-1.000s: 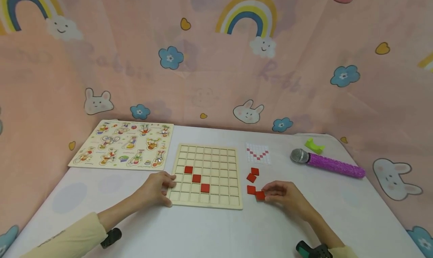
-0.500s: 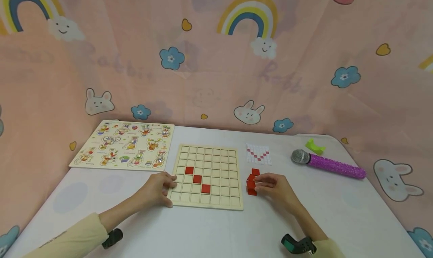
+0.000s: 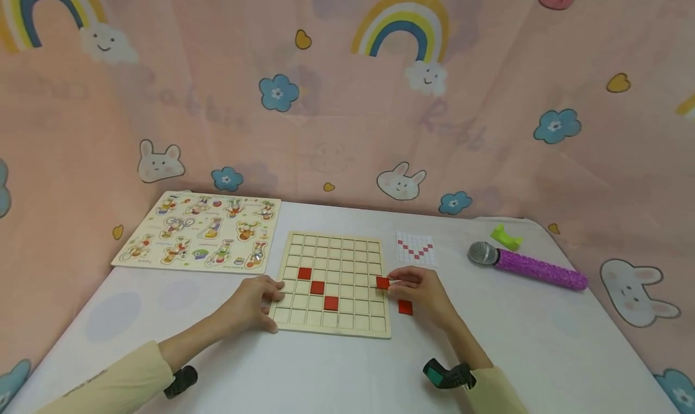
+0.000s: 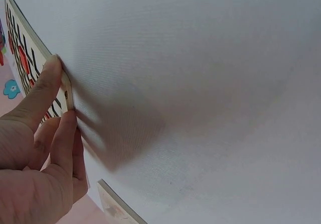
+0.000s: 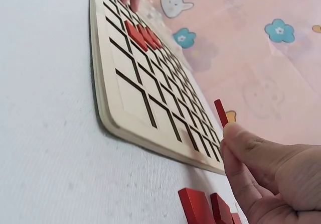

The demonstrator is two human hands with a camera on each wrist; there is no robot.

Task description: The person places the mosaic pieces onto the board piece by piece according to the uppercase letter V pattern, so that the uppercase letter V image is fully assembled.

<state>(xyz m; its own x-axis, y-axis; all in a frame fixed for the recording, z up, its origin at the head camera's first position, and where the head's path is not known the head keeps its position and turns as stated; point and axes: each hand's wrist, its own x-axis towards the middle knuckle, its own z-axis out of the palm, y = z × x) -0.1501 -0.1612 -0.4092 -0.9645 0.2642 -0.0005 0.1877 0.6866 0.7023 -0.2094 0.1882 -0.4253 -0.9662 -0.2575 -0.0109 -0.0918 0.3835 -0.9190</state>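
Observation:
A wooden grid board [image 3: 355, 260] lies on the table with three red tiles [image 3: 317, 288] set in its cells along a diagonal. My left hand [image 3: 254, 302] grips the board's near left corner, its thumb and fingers on either side of the edge in the left wrist view. Between the thumb and fingers of my right hand [image 3: 420, 290], one red square tile [image 5: 221, 112] is pinched, raised over the board's right edge. Below that hand, several loose red tiles [image 5: 196, 206] lie on the table; the head view shows one loose tile [image 3: 405, 307], the others hidden behind the hand.
A small pattern card [image 3: 415, 248] with a red V lies right of the board. Farther right are a purple microphone [image 3: 537, 269] and a lime-green curved piece [image 3: 506, 237]. A picture puzzle board [image 3: 201, 233] sits at the back left. A printed pink cloth [image 3: 336, 130] hangs behind the white table.
My right hand has moved left and away from me, from the loose tiles to the board's right edge, carrying a red tile. My left hand has stayed on the board.

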